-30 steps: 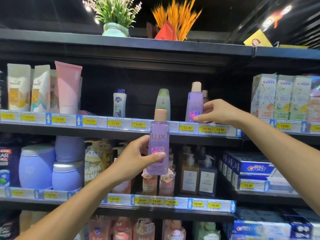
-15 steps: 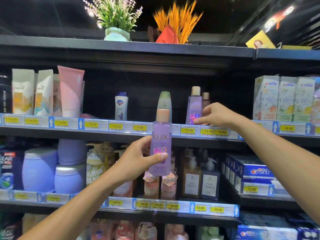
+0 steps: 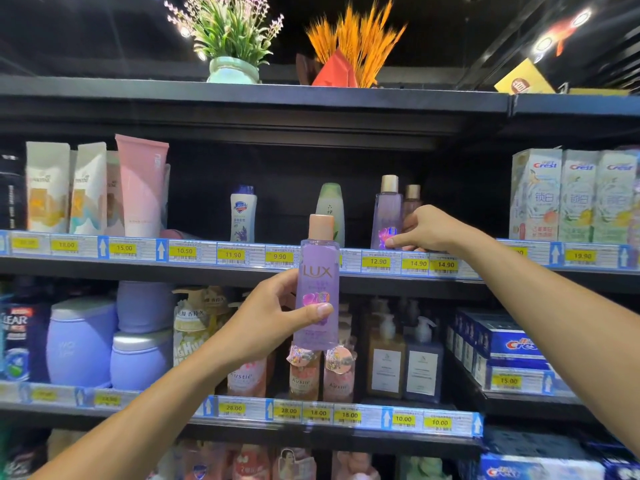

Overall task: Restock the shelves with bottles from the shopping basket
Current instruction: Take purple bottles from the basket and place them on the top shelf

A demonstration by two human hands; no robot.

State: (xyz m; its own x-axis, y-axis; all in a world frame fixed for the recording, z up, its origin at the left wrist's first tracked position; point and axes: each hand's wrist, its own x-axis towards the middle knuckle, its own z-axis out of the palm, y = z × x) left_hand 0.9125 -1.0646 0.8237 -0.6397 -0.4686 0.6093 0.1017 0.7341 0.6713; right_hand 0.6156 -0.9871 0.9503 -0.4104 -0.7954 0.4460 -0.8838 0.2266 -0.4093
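My left hand [image 3: 266, 317] grips a purple LUX bottle [image 3: 318, 271] with a peach cap, upright, in front of the upper shelf's price rail [image 3: 242, 254]. On that shelf [image 3: 207, 266] stands a matching purple bottle [image 3: 387, 209] with a brownish bottle [image 3: 412, 199] just behind it. My right hand [image 3: 427, 230] reaches in at their base. Its index finger lies across the front of the purple shelf bottle and its thumb sits between the two bottles. No shopping basket is in view.
A white bottle [image 3: 243, 213] and a green bottle [image 3: 330, 206] stand left of the purple one, with gaps between them. Tubes [image 3: 140, 188] fill the far left and toothpaste boxes [image 3: 575, 195] the right. Pump bottles [image 3: 386, 362] and jars [image 3: 81, 341] crowd the lower shelf.
My left hand has raised the LUX bottle slightly towards the upper shelf. My right hand stays at the base of the shelf bottle.
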